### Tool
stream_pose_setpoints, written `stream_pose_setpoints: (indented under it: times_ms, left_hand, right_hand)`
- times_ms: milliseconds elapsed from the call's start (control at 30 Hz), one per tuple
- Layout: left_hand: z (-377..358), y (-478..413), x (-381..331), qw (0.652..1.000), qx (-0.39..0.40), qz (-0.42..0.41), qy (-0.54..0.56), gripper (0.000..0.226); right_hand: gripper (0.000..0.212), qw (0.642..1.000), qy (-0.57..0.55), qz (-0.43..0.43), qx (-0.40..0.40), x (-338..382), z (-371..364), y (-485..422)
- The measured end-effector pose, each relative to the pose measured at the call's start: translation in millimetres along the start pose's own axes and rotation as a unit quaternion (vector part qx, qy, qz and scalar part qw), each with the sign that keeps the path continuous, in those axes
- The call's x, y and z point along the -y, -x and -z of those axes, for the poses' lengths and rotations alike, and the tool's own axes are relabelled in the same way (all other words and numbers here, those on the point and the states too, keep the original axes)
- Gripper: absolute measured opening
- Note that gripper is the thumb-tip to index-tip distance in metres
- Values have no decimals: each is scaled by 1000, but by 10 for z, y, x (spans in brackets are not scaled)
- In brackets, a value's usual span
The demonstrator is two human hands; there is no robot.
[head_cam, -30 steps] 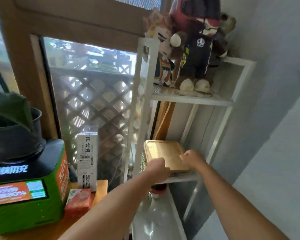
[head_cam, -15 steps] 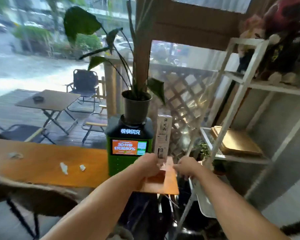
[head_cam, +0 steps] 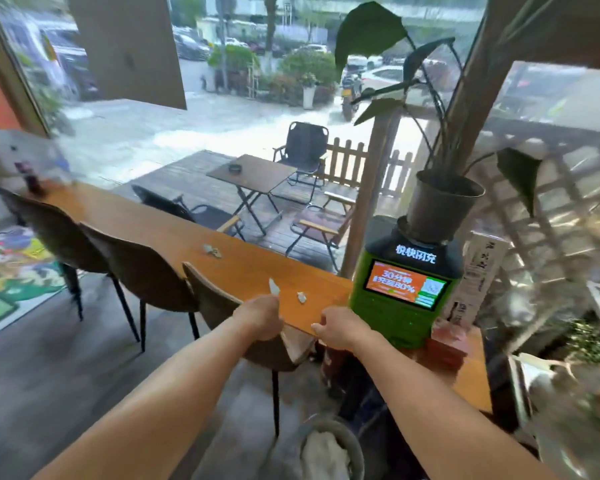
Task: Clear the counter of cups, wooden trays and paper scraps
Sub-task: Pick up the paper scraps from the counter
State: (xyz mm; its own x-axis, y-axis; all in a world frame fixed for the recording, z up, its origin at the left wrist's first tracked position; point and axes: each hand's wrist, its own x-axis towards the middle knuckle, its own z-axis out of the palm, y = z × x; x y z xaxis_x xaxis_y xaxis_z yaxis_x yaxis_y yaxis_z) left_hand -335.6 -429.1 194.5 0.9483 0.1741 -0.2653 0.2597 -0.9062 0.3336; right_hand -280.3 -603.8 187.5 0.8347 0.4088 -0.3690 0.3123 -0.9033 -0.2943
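Observation:
The long wooden counter (head_cam: 146, 223) runs from far left to the right under the window. Three white paper scraps lie on it: one (head_cam: 274, 286) right at the thumb of my left hand (head_cam: 261, 317), a smaller one (head_cam: 302, 297) just to its right, and a third (head_cam: 212, 250) farther along. My left hand is curled at the counter's near edge, touching the first scrap; whether it grips the scrap is unclear. My right hand (head_cam: 340, 330) hovers at the same edge with fingers curled and nothing in it. No cups or wooden trays show.
A green charging kiosk (head_cam: 404, 292) with a potted plant (head_cam: 442, 206) on top stands on the counter right of my hands, with a white carton (head_cam: 478, 271) and a red box (head_cam: 445, 344) beside it. Three brown chairs (head_cam: 146, 271) line the near side. A bin (head_cam: 329, 452) sits below.
My view swung left from the white shelf, where both hands rested on a wooden tray, to the counter. Both hands now sit at the counter's edge by the scraps.

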Motion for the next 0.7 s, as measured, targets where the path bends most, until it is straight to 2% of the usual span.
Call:
stream_pose_setpoints:
  times_ms: [233,367,467,700]
  left_hand:
    - [0,-103,289,1000,-2,17,-13,19]
    - [7,-281,275,1000,12,12,-20,30]
    - [33,-442,251,1000,16,4,-22,38]
    - [124,-915,426,1000,19,3,-12,29]
  right_hand:
    - [37,1000,11,-5,-1,227,-90,-207]
    - [26,1000,-4,-16,2,226,-59,-364]
    - [33,999,-12,-30,7,224,-6,-552]
    - [33,997,-31,-53,38,282,-65,-1145]
